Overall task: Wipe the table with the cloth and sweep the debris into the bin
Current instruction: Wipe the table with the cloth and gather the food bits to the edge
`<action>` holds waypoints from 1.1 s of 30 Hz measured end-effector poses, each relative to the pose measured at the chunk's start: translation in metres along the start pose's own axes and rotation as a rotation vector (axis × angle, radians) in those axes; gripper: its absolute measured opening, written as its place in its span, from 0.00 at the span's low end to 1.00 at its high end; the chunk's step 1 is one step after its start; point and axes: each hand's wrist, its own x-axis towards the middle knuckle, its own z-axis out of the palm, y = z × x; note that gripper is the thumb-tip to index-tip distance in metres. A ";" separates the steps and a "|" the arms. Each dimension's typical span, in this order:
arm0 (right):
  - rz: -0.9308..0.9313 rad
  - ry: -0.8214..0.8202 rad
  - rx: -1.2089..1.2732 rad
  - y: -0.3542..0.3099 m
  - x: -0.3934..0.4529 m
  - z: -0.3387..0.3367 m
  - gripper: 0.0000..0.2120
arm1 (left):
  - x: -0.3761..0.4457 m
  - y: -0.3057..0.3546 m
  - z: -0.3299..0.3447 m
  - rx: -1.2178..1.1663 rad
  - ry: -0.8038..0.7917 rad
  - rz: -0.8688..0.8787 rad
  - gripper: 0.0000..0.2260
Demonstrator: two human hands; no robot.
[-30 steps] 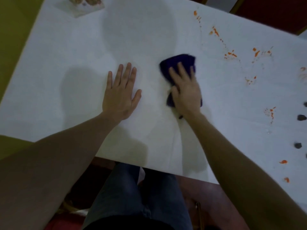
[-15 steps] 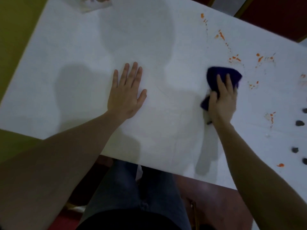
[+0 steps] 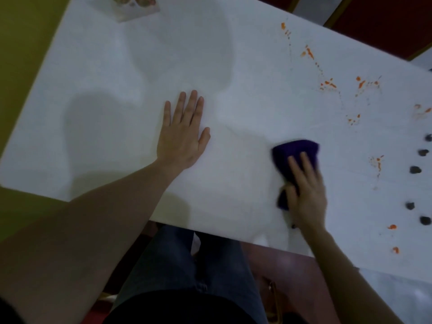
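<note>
Pressing dark purple cloth (image 3: 295, 152) flat under right hand (image 3: 306, 195), fingers extended over it, near front edge of white table (image 3: 105, 94), likely for scrubbing pressure. Left hand (image 3: 181, 136) splayed flat mid-table, holding nothing, probably bracing. Orange stains (image 3: 328, 84), dark pebbles (image 3: 415, 170) toward right edge, unwiped. Bin not visible.

The right hand (image 3: 306, 195) is smeared by motion blur, so its fingers (image 3: 295, 169) and how they lie cannot be told apart cleanly. It covers much of the dark purple cloth (image 3: 297, 149), whose upper edge is blurred as well. At the upper left of the frame, a pale printed card or packet (image 3: 138, 7) is cut off by the top edge; its print is unreadable. Small dark lumps (image 3: 415, 170) near the right edge are too small to identify, and the white surface (image 3: 105, 73) runs out of frame on the right.
</note>
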 end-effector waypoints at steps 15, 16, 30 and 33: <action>-0.101 -0.037 0.062 -0.103 0.056 0.034 0.24 | -0.002 -0.001 -0.005 -0.019 -0.052 -0.001 0.30; -0.111 -0.049 0.060 -0.096 0.040 0.032 0.24 | -0.002 -0.002 -0.007 -0.036 -0.063 -0.009 0.30; 0.487 0.149 0.055 0.068 0.160 -0.023 0.28 | 0.130 0.018 -0.014 -0.024 -0.013 0.100 0.28; 0.450 0.141 0.070 0.061 0.212 -0.019 0.27 | 0.141 0.023 -0.007 -0.007 -0.013 0.054 0.29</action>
